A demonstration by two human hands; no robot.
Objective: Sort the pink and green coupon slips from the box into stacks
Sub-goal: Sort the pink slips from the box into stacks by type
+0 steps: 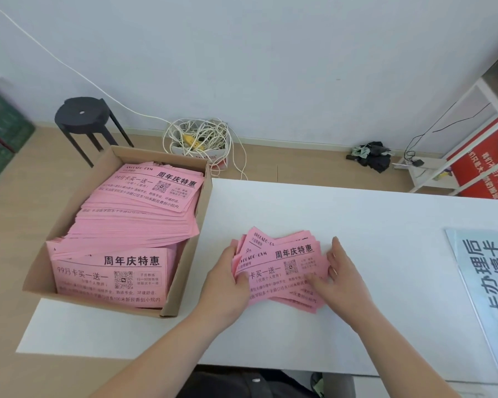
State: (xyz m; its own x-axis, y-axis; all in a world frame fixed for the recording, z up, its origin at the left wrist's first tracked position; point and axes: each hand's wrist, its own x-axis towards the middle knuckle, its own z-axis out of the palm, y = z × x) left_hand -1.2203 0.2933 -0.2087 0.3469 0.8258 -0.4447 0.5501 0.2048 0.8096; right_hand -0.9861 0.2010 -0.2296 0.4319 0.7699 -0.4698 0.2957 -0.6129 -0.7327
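A cardboard box [38,271] at the table's left holds piles of pink coupon slips [133,225] with black print. A smaller fanned bundle of pink slips [282,262] lies on the white table [357,225] to the right of the box. My left hand [230,280] grips the bundle's left end, thumb on top. Over on the right end, my right hand [342,280] holds the bundle with the thumb laid over the slips. No green slips show anywhere.
A pale blue printed sheet [483,285] lies at the table's right edge. On the floor behind are a black stool [82,114], a tangle of white cable [202,139], a dark cloth heap [371,155] and a white rack with red signs [477,162].
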